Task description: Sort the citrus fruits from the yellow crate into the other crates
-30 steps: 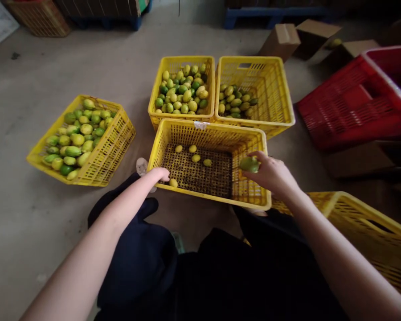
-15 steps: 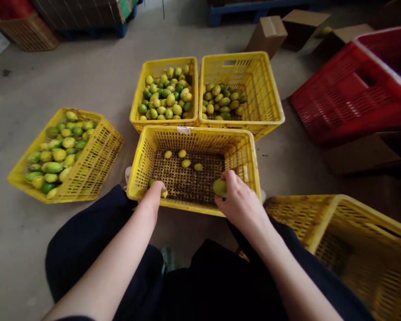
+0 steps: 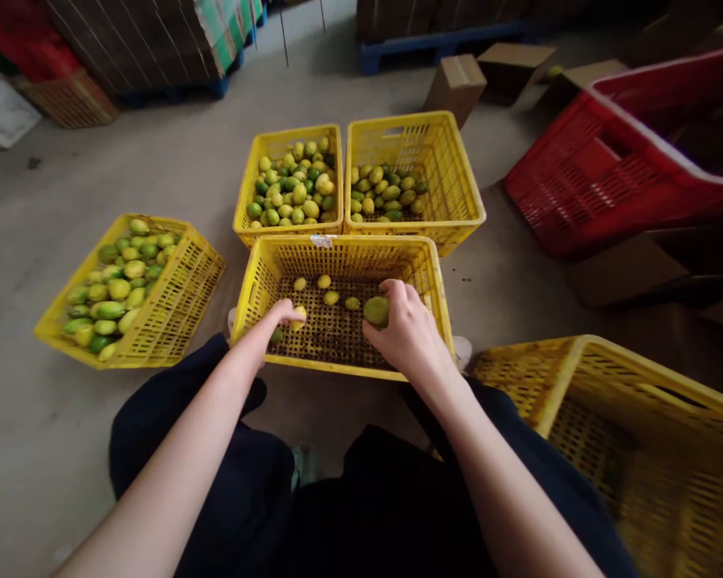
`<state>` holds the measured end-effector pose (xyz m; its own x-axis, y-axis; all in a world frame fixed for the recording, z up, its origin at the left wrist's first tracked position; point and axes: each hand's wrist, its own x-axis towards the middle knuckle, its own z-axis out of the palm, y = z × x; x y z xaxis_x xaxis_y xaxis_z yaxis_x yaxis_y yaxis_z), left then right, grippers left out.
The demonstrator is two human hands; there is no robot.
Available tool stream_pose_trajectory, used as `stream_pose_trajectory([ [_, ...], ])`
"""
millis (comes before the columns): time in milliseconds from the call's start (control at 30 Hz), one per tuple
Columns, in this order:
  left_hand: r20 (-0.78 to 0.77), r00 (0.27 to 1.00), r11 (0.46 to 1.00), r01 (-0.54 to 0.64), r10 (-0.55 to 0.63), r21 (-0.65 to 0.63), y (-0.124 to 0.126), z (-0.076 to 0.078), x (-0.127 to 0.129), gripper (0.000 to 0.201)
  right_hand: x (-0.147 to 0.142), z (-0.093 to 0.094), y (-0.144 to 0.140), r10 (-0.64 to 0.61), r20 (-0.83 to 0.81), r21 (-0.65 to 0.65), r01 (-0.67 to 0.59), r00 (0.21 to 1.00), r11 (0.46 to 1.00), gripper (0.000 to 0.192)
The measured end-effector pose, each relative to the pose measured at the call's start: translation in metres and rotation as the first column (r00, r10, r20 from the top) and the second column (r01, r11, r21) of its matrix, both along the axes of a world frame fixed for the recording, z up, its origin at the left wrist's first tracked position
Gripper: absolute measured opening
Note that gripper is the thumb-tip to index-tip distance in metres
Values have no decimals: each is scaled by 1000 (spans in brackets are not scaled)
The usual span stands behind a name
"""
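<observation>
A yellow plastic crate [image 3: 349, 369] stands between my feet, with several small yellow lemons [image 3: 331, 298] loose on its perforated floor. Over its left part, my left hand [image 3: 282, 313] is closed on a yellow lemon [image 3: 299, 316]. A green lemon [image 3: 275, 335] lies just below that hand, near the crate's front left corner. On the right side, my right hand [image 3: 408, 325] grips a larger green lemon [image 3: 376, 311] between thumb and fingers, above the crate floor. Its palm side is hidden.
Two yellow crates of green and yellow lemons [image 3: 289, 189] [image 3: 386, 189] touch the far side. A tilted lemon-filled crate [image 3: 198, 281] sits left. Another yellow crate [image 3: 569, 361] is close on my right; a red crate [image 3: 584, 160] and cardboard boxes [image 3: 455, 84] lie beyond.
My left hand has risen from the near corner with the yellow lemon, leaving the green one below. My right hand, still holding its lemon, has moved slightly left and farther away. The view has shifted.
</observation>
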<state>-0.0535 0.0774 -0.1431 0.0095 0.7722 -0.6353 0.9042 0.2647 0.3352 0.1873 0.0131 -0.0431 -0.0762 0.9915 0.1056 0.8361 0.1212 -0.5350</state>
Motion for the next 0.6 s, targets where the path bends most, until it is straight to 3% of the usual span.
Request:
stream_pose_trajectory([
  [67, -21, 1000, 995, 9, -7, 95, 24, 22, -1, 35, -2, 3, 3, -17, -68, 54, 21, 998, 998, 35],
  [133, -5, 1000, 973, 31, -31, 230, 33, 50, -2, 46, -4, 8, 6, -21, -190, 117, 44, 982, 992, 30],
  [200, 76, 995, 920, 36, -72, 391, 26, 80, -1, 54, -6, 15, 5, -18, -354, 146, 74, 935, 987, 31],
  [300, 320, 937, 835, -60, -142, 547, -3, 113, 5, 55, -9, 22, -2, -40, -631, 59, 99, 775, 993, 42],
  [367, 479, 862, 813, -157, -164, 560, -26, 120, 13, 57, -11, 23, -10, -78, -756, -20, 97, 650, 995, 49],
  [433, 596, 781, 789, -245, -184, 564, -45, 116, 21, 57, -13, 19, -18, -101, -819, -62, 89, 565, 994, 51],
  [533, 685, 714, 742, -381, -143, 552, -63, 106, 33, 57, -15, 13, -26, -87, -868, -62, 66, 489, 996, 51],
  [600, 714, 681, 720, -412, -163, 558, -69, 106, 38, 58, -17, 12, -27, -50, -883, -32, 47, 467, 998, 50],
])
